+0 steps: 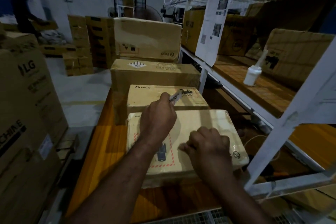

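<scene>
A flat cardboard box (203,125) wrapped in clear film lies on a wooden table (101,151) in front of me. My left hand (160,116) hovers over its far edge and grips a marker-like pen (175,97), whose tip points up and to the right. My right hand (207,147) rests on the box top with fingers curled; whether it pinches the film I cannot tell. A second PICO box (151,94) lies just behind the first.
More cartons (154,72) are stacked behind, and a tall LG carton (27,96) stands at the left. A white metal rack (294,114) at the right holds boxes and a white bottle (251,76). A person (23,12) bends over at the far left.
</scene>
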Motion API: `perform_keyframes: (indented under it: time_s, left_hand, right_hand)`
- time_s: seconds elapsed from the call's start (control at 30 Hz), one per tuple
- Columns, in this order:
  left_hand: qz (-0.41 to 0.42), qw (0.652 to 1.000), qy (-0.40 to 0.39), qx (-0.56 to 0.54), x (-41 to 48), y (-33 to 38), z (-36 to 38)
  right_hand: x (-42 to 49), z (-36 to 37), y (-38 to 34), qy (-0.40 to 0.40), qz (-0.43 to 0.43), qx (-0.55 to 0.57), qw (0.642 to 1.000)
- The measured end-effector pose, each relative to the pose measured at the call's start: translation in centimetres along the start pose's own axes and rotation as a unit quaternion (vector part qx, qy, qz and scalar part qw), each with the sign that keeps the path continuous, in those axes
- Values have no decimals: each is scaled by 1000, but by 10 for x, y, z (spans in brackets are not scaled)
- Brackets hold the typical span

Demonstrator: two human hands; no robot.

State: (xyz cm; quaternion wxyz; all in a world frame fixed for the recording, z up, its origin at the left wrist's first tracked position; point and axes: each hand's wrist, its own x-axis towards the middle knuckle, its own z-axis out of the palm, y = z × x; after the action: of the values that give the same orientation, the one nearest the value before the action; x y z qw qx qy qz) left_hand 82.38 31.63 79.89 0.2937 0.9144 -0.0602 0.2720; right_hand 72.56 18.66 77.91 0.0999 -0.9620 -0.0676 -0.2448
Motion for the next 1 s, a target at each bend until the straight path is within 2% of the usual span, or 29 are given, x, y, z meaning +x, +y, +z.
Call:
perform_keyframes:
  time_s: [0.07, 0.13, 0.2, 0.3, 0.47, 0.63, 0.83, 1.0]
  left_hand:
    - [6, 1000, -2, -3, -2, 2, 0]
    - [3, 1000, 1, -11, -2, 2, 0]
    - [0, 1000, -3, -18, -3, 1, -1]
    - [-8, 1000, -7, -21, 1, -4, -1]
    - [-32, 999, -11, -3, 10, -6, 3]
    - [-31, 999, -11, 5, 12, -3, 6]
    - [-49, 998, -27, -33, 13, -5, 2]
    - [-51, 998, -29, -21, 17, -7, 3]
  right_hand:
    - [-2, -1, 9, 6, 20, 12, 1000]
    - [20, -1, 10, -21, 72, 20, 997]
    - [45, 3, 6, -3, 94, 18, 995]
    - [60, 8, -6, 19, 69, -6, 997]
    - [-3, 7, -16, -86, -8, -24, 996]
    - [-22, -10, -24, -176, -16, -21, 984]
    - [31, 8, -28, -178, -8, -20, 984]
    - [18, 0, -27, -194, -65, -86, 975]
